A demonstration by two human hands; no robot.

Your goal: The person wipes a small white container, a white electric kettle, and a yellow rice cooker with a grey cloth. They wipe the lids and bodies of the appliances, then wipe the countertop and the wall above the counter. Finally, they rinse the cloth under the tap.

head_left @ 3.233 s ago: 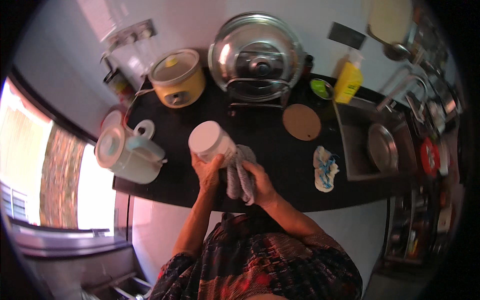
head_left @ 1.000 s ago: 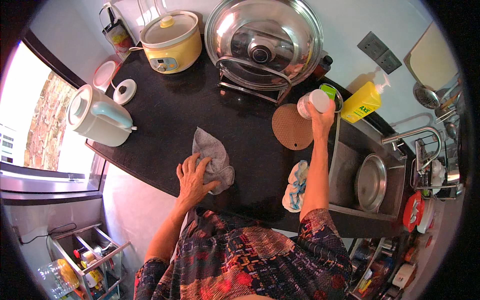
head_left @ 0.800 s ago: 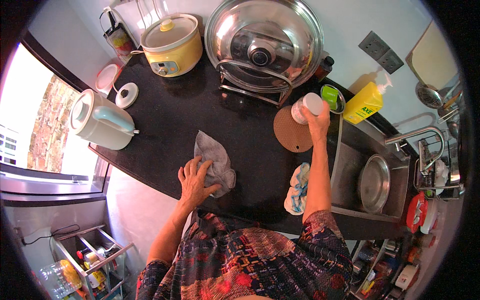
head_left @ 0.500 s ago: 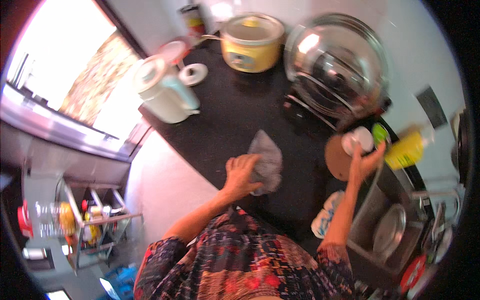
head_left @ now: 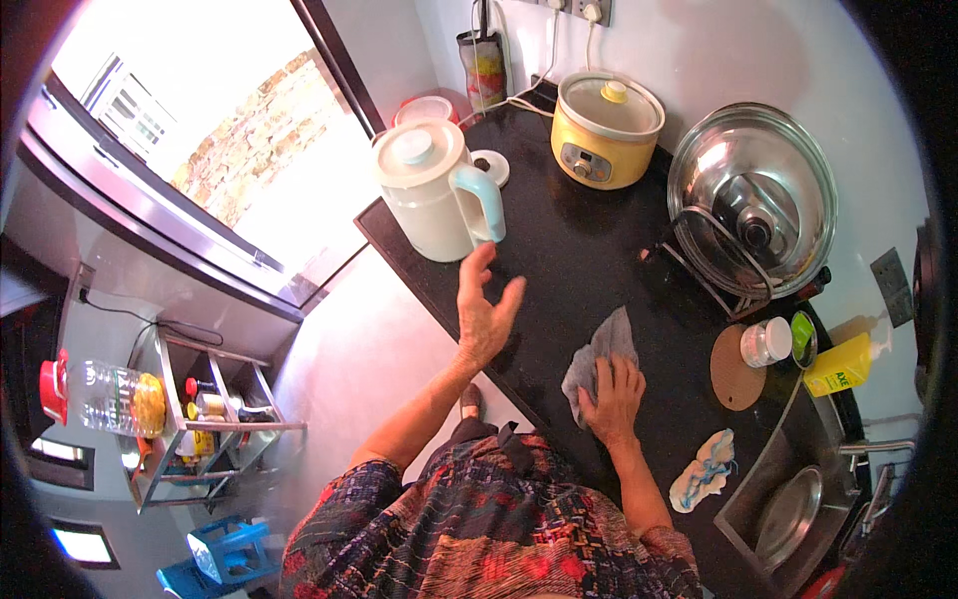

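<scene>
My right hand [head_left: 614, 404] rests on a crumpled grey cloth [head_left: 606, 344] on the black worktop [head_left: 559, 260], its fingers bent over the cloth. My left hand [head_left: 484, 314] is raised, open and empty, with thumb and fingers apart. Just beyond its fingertips stands a white kettle [head_left: 424, 195] with a light blue handle [head_left: 481, 200]. To the right, a white-lidded jar [head_left: 766, 342] stands beside a round brown mat [head_left: 736, 374], with a green item in a small holder [head_left: 802, 337] beside it.
A yellow slow cooker [head_left: 607, 135] stands at the back, and a large metal lid [head_left: 748, 200] leans in a rack. A blue-and-white cloth [head_left: 703, 471] lies near the sink [head_left: 733, 514]. A yellow bottle [head_left: 840, 366] stands behind the sink. The worktop's left edge borders the floor.
My right hand has left the jar and come to the grey cloth. My left hand has let go of the cloth and moved toward the kettle. The view has shifted.
</scene>
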